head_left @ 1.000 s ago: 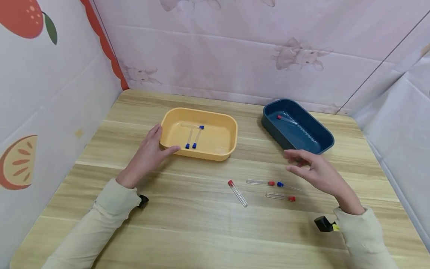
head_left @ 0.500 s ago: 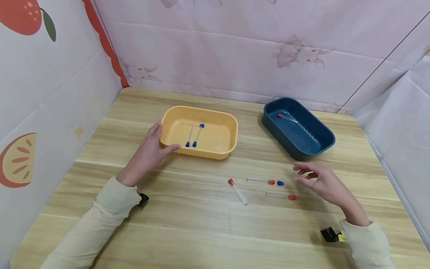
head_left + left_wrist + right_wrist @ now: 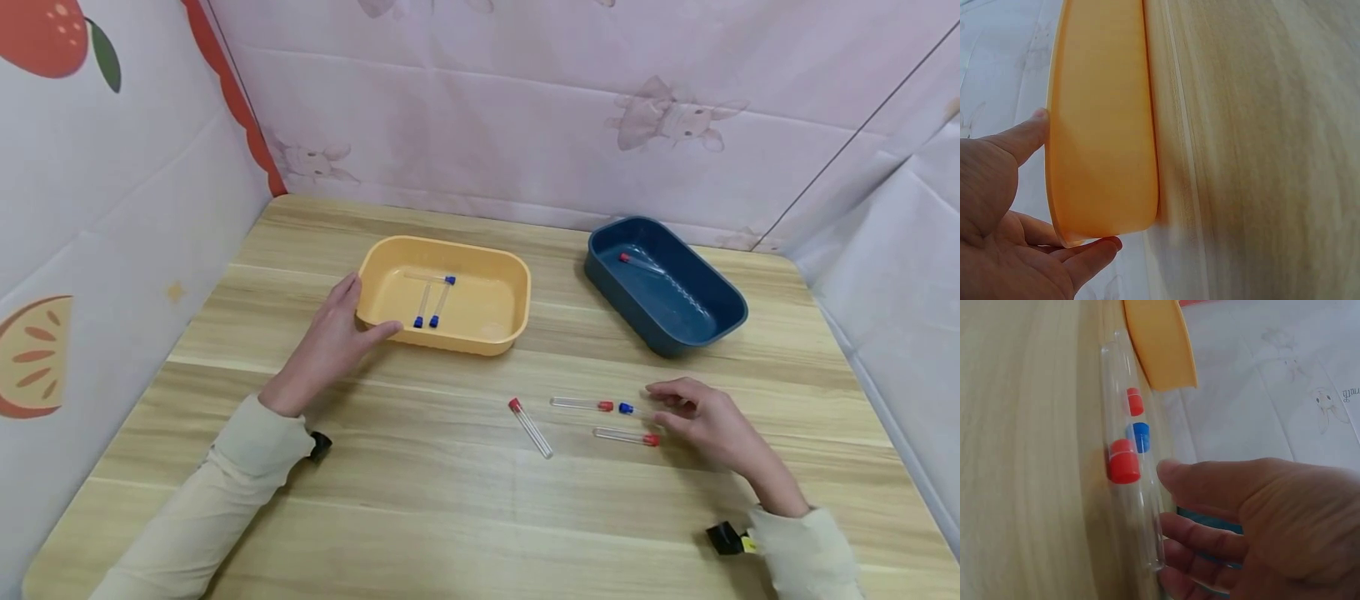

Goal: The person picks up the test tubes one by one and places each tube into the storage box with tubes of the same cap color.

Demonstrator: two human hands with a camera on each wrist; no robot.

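Observation:
At the near left corner of the yellow basin (image 3: 487, 343), my left hand (image 3: 333, 346) holds the wall. In the left wrist view its thumb lies on the rim and its fingers touch the end wall. My right hand (image 3: 708, 421) is by a blue-capped test tube (image 3: 626, 408), thumb and fingers apart; part of that tube is hidden behind the hand. Beside it lie red-capped test tubes: one to its left (image 3: 581, 404), one nearer (image 3: 626, 437) and a slanted one (image 3: 532, 429). Several blue-capped tubes (image 3: 442, 304) lie inside the yellow basin.
A dark blue basin (image 3: 633, 308) stands at the back right, with a red-capped tube (image 3: 637, 263) inside. Printed cloth (image 3: 480, 125) hangs behind the wooden table (image 3: 420, 500) and at its sides.
My right hand has moved from beside the blue basin toward me, then down and left to the blue-capped tube on the table. The left hand stays at the yellow basin.

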